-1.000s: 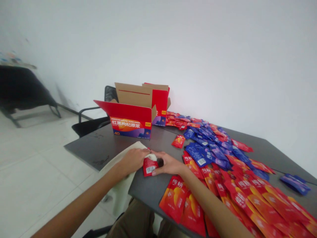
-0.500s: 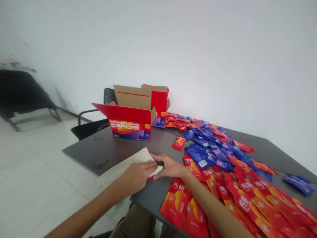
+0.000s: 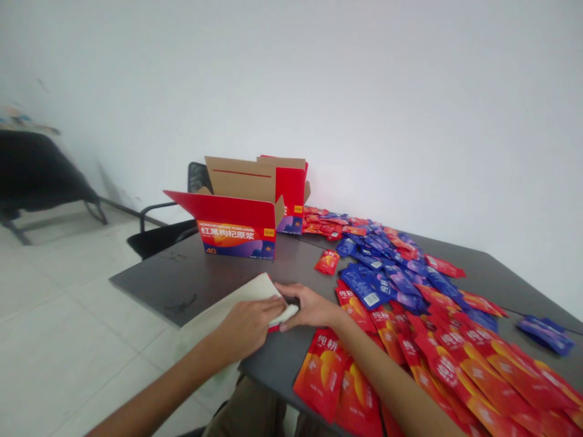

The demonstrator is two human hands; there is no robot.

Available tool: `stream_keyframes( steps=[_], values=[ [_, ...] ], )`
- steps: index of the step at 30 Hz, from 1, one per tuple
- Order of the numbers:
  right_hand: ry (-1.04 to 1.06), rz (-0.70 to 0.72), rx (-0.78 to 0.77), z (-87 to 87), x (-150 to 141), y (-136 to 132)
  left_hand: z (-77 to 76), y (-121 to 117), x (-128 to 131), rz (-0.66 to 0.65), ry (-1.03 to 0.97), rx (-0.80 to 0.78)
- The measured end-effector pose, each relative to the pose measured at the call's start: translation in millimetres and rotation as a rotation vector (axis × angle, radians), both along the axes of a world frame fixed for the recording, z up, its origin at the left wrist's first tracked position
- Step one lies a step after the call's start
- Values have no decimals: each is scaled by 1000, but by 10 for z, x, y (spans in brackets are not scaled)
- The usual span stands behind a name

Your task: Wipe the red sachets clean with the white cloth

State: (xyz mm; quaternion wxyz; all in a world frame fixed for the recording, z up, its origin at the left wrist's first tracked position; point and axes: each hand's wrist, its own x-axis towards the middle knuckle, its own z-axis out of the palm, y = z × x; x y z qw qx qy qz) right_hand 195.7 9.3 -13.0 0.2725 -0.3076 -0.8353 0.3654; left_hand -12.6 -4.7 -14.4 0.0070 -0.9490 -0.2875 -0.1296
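A cream cloth (image 3: 218, 306) lies over the near table edge and hangs down toward my lap. My left hand (image 3: 248, 325) presses it with bent fingers, a bunched fold under the fingertips. Red edges of a flat pouch (image 3: 273, 329) show below and above the cloth; the rest of it is covered. Facing the left hand, my right hand (image 3: 307, 306) curls thumb and fingers around the pouch's right end, beside the cloth's fold. Several large red pouches (image 3: 321, 367) lie close by, under and beside my right forearm.
An open red carton (image 3: 237, 237) stands at the back of the dark table (image 3: 191, 267), with a second carton (image 3: 291, 188) behind it. Blue pouches (image 3: 364, 285) and small red sachets (image 3: 328, 262) spread to the right. A black chair (image 3: 157, 233) is beyond the left edge.
The view has shifted very slightly. Both hands keep nearly the same place on the cloth and the red pouch; nothing else has visibly moved.
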Motion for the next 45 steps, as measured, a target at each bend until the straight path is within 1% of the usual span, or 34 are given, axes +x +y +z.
stream_keyframes(
  steps=[2,3,4,5,7,9,10,11,13,14,15,16,19,20,21,24,26,27,28,29,30,31,32,33,37,38,39,43,44,45],
  values=[
    [18,-8,10,-5,-1,-1,49,64,-1,121,11,-15],
    [35,-4,11,-7,-2,-2,69,88,0,158,18,-20],
    [51,5,9,-9,-4,-2,78,93,4,161,26,-23],
    [65,16,4,-10,-5,-1,73,79,8,128,32,-23],
    [68,40,-10,-12,-7,3,31,13,13,11,30,-10],
    [49,45,-16,-10,-7,3,-13,-27,3,-56,8,15],
    [39,39,-12,-7,-7,1,-22,-17,-8,-44,1,15],
    [34,27,-5,-2,-7,-2,-19,14,-21,0,-1,1],
    [38,5,3,8,-9,-9,10,101,-44,122,3,-18],
    [41,-2,4,11,-10,-12,26,131,-50,159,8,-22],
    [44,-6,3,11,-10,-14,36,140,-50,167,12,-24],
    [44,-7,1,8,-10,-13,37,124,-46,139,14,-25],
    [35,10,-4,-14,-5,-4,9,0,-26,-20,9,-13],
    [32,7,-4,-21,-2,-1,3,-26,-25,-50,7,-10],
    [30,-5,0,-27,0,0,5,-28,-27,-43,3,-8],
    [27,-31,2,-27,3,-4,45,82,-51,107,-10,-15],
    [34,-21,-9,-24,0,-7,62,140,-56,177,-7,-19],
    [36,-15,-15,-24,-3,-7,58,132,-50,169,-3,-17],
    [34,-11,-17,-28,-5,-4,46,99,-40,131,2,-13],
    [35,-11,-13,-32,-6,-1,29,49,-29,86,5,-3],
    [33,-7,-8,-37,-7,4,14,-4,-18,12,12,-1],
    [31,-3,0,-40,-8,7,5,-47,-12,-22,12,5],
    [29,0,9,-41,-8,9,7,-67,-11,-29,10,3],
    [27,-2,19,-37,-9,8,19,-60,-16,-14,5,-9],
    [33,-4,25,-6,-10,-9,97,103,-52,177,-15,-56],
    [38,-5,26,-4,-10,-11,98,117,-52,188,-17,-54],
    [40,-9,28,-8,-9,-11,87,105,-46,166,-17,-49],
    [-8,-25,19,-45,1,5,-3,-45,-21,-34,-10,-13],
    [-20,-34,14,-49,2,7,-10,-49,-26,-38,-11,-12],
    [-25,-47,12,-47,3,6,-5,-27,-35,-9,-15,-18]
  ],
)
